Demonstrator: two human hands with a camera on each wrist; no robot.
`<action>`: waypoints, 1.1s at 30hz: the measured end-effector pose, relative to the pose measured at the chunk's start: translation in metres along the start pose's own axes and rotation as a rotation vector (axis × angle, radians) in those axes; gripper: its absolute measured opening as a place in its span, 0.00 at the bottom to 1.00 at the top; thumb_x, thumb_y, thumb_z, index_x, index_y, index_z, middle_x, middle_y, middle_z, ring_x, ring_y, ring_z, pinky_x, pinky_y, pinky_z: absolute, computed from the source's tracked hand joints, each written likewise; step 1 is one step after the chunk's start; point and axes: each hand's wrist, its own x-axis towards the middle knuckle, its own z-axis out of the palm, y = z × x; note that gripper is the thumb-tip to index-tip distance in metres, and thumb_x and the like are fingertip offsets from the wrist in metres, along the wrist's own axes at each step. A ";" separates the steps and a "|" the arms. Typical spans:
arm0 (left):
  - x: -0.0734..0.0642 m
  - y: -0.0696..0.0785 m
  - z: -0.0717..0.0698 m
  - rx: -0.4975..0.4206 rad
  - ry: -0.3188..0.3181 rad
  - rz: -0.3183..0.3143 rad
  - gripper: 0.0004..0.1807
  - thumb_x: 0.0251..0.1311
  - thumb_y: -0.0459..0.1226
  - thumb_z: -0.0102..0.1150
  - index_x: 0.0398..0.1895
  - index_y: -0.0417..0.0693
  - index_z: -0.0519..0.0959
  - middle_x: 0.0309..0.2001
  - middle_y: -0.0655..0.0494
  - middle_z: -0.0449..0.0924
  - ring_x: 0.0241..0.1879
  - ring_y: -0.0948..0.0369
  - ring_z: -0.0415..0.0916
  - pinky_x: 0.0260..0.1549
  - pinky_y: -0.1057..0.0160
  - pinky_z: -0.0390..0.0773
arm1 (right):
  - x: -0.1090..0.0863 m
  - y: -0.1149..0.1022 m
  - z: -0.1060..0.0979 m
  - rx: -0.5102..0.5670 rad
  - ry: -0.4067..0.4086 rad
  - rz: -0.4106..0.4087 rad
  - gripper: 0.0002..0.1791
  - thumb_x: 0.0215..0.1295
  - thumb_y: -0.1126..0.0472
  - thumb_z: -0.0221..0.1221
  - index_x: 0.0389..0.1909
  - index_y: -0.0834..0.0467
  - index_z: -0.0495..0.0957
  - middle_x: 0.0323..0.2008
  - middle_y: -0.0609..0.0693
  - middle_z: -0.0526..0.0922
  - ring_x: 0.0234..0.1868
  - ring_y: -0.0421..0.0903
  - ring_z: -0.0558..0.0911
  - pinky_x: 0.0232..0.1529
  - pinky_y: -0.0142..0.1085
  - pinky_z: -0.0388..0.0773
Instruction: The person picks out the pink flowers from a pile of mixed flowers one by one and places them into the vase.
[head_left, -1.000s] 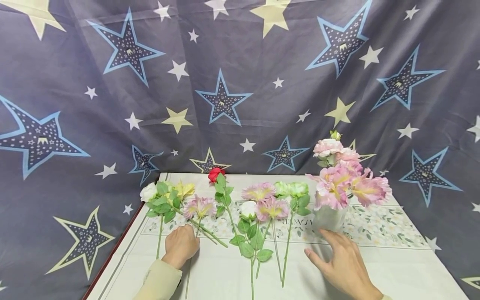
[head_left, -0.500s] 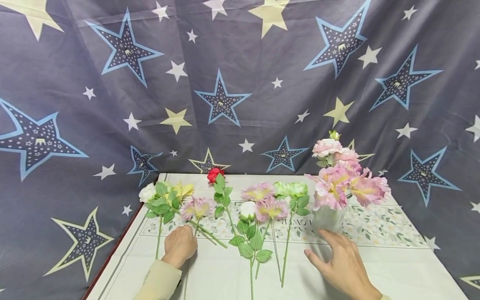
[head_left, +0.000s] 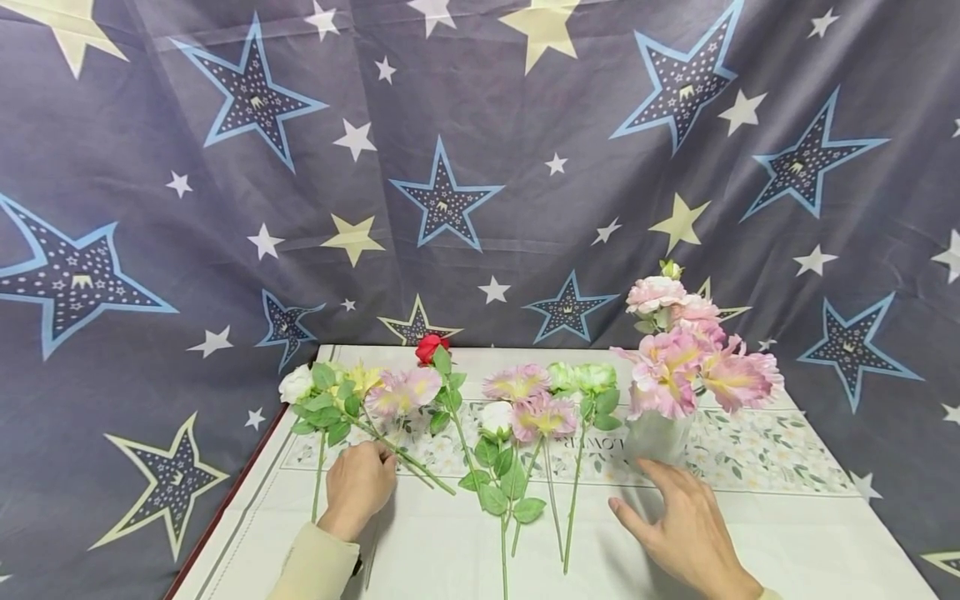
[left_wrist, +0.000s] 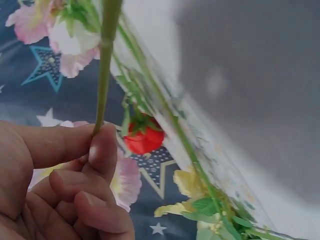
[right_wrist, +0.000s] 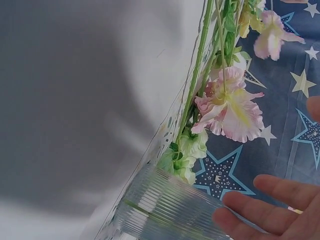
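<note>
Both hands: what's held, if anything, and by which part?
Left hand pinches a pink flower by its stem. Right hand, beside the vase, grips nothing.

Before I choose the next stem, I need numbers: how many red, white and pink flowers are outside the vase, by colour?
Red flower: 1
White flowers: 2
Pink flowers: 3, one held in the left hand
Total: 6

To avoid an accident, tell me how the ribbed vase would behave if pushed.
The ribbed vase may tip, since large pink blooms spread above and beyond it. Its ribbing probably aids grip. Being see-through, it could be breakable glass.
</note>
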 end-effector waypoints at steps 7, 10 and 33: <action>-0.004 0.017 -0.006 -0.114 0.095 0.057 0.04 0.62 0.39 0.69 0.30 0.55 0.90 0.25 0.63 0.84 0.22 0.62 0.76 0.21 0.57 0.73 | 0.001 -0.001 0.000 0.003 0.005 -0.005 0.32 0.51 0.46 0.77 0.52 0.61 0.84 0.50 0.59 0.87 0.52 0.62 0.83 0.48 0.63 0.73; -0.006 0.025 -0.008 -0.151 0.112 0.080 0.04 0.61 0.39 0.71 0.29 0.56 0.90 0.26 0.62 0.86 0.21 0.63 0.76 0.20 0.59 0.72 | 0.001 -0.001 0.000 0.002 0.004 -0.006 0.31 0.51 0.46 0.77 0.52 0.61 0.84 0.50 0.59 0.87 0.52 0.62 0.83 0.48 0.63 0.73; -0.013 0.078 -0.016 -0.459 0.171 0.207 0.03 0.62 0.36 0.72 0.32 0.48 0.91 0.21 0.64 0.81 0.20 0.67 0.71 0.21 0.67 0.72 | 0.009 -0.005 -0.002 0.006 0.038 -0.023 0.32 0.49 0.48 0.77 0.52 0.63 0.84 0.49 0.60 0.87 0.51 0.63 0.83 0.53 0.61 0.71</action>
